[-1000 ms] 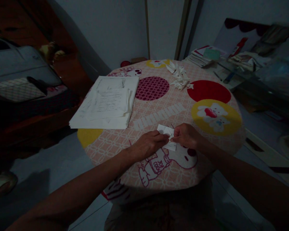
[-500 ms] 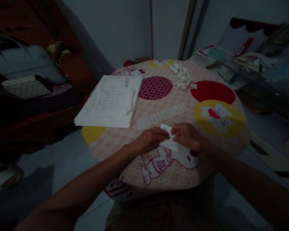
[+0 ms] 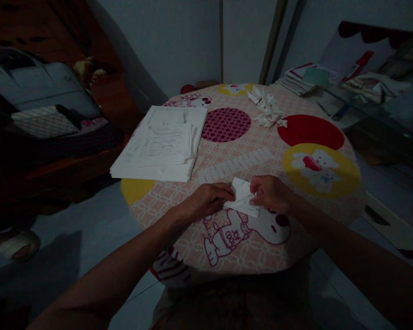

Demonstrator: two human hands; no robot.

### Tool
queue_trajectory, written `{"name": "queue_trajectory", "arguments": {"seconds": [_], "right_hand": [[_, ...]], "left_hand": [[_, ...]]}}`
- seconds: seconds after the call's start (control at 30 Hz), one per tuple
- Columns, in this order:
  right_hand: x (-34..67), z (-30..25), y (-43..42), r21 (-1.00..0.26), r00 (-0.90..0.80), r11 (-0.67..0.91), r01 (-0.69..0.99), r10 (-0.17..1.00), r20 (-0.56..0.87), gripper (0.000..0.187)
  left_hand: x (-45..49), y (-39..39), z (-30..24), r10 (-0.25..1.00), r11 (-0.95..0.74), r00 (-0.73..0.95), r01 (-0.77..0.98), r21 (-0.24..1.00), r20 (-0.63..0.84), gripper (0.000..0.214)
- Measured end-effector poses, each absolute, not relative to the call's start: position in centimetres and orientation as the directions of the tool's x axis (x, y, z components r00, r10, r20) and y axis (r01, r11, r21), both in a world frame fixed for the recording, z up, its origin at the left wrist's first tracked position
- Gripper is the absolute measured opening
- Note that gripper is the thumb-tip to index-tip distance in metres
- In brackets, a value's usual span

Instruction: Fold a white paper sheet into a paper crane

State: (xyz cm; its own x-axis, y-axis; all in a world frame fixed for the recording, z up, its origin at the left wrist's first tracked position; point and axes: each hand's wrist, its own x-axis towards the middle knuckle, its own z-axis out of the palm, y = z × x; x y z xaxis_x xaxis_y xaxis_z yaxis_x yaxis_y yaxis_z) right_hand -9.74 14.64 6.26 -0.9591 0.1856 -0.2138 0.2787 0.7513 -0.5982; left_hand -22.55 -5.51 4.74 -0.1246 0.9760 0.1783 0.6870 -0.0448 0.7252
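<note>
A small folded piece of white paper (image 3: 243, 199) lies on the round table's patterned cloth (image 3: 234, 160), near the front edge. My left hand (image 3: 206, 200) pinches its left side with closed fingers. My right hand (image 3: 270, 193) grips its right side, fingers curled over the paper. Both hands rest on the cloth above a cartoon dog print.
A stack of white sheets (image 3: 163, 144) lies at the table's left. A heap of small folded paper pieces (image 3: 267, 109) sits at the far side. Books and clutter (image 3: 308, 78) fill a surface at the back right. A grey bag (image 3: 43, 89) stands on dark furniture at the left.
Both hands stay on the folded paper and have shifted it slightly; more of the paper shows between them. The camera view has drifted a little to the left.
</note>
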Motion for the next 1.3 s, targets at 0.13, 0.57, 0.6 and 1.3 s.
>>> {"name": "queue_trajectory", "arguments": {"seconds": [0.13,0.57,0.6,1.3], "right_hand": [[-9.4,7.0,14.1,-0.556,-0.955,0.780,0.289,0.191,-0.227,0.011],[-8.7,7.6,13.5,-0.443,-0.984,0.879,0.176,0.141,-0.111,0.003],[-8.6,7.6,13.5,-0.433,-0.985,0.886,0.166,0.134,-0.104,0.002],[-8.1,6.1,14.0,-0.485,-0.993,0.867,0.112,0.083,-0.081,0.023]], "left_hand": [[-22.4,-5.6,4.6,0.972,-0.062,-0.122,0.693,0.719,0.202,0.037],[-22.0,-6.0,4.0,0.961,-0.119,-0.075,0.755,0.644,0.266,0.030],[-22.0,-6.0,4.0,0.962,-0.110,-0.081,0.758,0.643,0.260,0.028],[-21.1,-5.7,3.6,0.946,-0.021,-0.229,0.665,0.747,0.231,0.021]]}}
